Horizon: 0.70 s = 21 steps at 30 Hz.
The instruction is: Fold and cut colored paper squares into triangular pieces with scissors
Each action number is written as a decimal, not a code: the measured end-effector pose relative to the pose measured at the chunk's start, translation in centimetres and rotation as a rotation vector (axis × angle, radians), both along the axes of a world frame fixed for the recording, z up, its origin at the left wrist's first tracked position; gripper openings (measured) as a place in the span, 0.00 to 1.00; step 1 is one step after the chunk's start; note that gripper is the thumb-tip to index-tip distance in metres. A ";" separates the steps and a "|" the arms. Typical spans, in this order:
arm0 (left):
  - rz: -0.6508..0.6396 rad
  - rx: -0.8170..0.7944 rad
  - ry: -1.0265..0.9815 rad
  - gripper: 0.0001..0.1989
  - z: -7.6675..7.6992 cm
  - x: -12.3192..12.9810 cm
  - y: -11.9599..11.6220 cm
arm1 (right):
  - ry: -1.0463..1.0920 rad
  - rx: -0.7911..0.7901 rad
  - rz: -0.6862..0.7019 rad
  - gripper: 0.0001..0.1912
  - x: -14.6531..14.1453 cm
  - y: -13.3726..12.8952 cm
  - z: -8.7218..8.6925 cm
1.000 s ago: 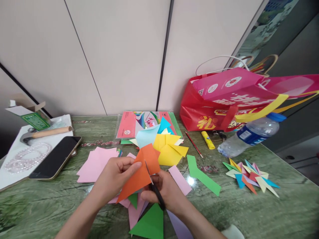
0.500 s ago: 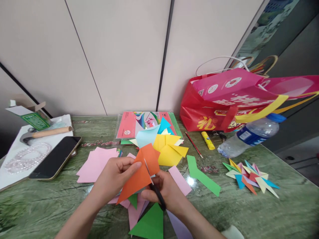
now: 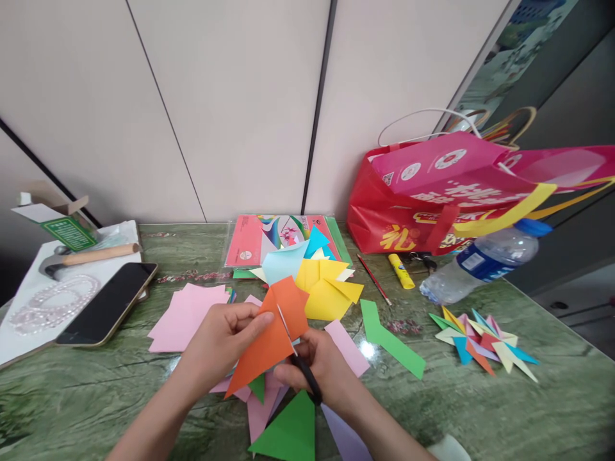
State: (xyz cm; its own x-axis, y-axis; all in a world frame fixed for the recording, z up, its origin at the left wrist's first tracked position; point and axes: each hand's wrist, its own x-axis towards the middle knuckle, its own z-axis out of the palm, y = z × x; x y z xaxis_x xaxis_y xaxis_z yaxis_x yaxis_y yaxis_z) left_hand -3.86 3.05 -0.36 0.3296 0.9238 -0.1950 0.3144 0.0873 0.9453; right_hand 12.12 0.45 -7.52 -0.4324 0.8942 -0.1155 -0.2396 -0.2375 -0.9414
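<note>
Left hand (image 3: 230,339): thumb on top, I pinch the orange paper (image 3: 254,349) near its left edge.
Right hand (image 3: 329,368): my fingers are closed round the black handles of the scissors (image 3: 306,374).
Orange paper: raised above the green tabletop (image 3: 96,410), between my two hands; its long axis slants from a low tip at near left to the far right.
Blade and paper: the one relation that counts; the visible blade points away from me and a little left, across that long axis, with the wider part on my left and a smaller part on my right.
Nearer hand: my left touches the sheet directly; my right sits just beside its right edge.
Under blade: hidden by the sheet, so I can't fairly say how wide the scissors stand.
Far side: yellow folded paper (image 3: 321,298) is close beyond the top edge.
Left side: the pink sheets (image 3: 185,320) sit beside my wrist.
Right side: a green strip (image 3: 396,342) lies past my knuckles, with tabletop showing around it.
Near side: a green piece (image 3: 291,429) lies below my wrists.
</note>
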 end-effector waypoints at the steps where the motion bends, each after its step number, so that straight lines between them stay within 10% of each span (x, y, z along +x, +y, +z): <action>1: 0.000 0.001 0.003 0.14 0.0 0.0 0.0 | -0.010 -0.003 -0.002 0.17 0.0 0.0 0.1; 21: 0.151 0.112 0.100 0.15 0.8 0.0 0.0 | -0.063 -0.038 0.002 0.25 -0.1 -0.2 0.7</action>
State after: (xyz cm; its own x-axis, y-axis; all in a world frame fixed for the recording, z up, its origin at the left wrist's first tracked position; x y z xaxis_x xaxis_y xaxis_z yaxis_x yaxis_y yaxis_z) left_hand -3.84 3.05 0.40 0.1703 0.9789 -0.1133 0.3985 0.0367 0.9164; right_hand 12.06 0.26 -6.80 -0.4248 0.8879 -0.1765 -0.1793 -0.2736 -0.9450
